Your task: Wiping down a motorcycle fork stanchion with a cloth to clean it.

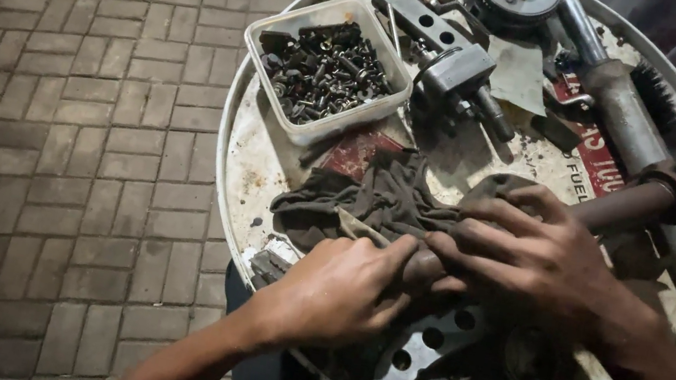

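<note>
While both hands work on the drum top, this is what shows:

Worktop: the round top of a metal drum [244,168], white and dirty, used as a worktop.
Left hand: the left hand [337,294] has its fingers curled and pressed together around the end of a dark metal tube [625,206], with the thumb on top.
Right hand: the right hand [526,258] lies over the same tube, fingers bent and gripping it together with the rag.
Rag: a dark brown rag [373,196] is bunched up in the middle of the drum top, touching both hands and partly wrapped on the tube.
Tub: a clear plastic tub [291,29] sits at the far left side, full of dark bolts and nuts [325,72].
Other parts: a grey metal fork leg [634,119] lies at the far right, and a flat bracket with round holes [421,348] lies under the hands.
Floor: grey brick paving [58,128] is on the left.
</note>
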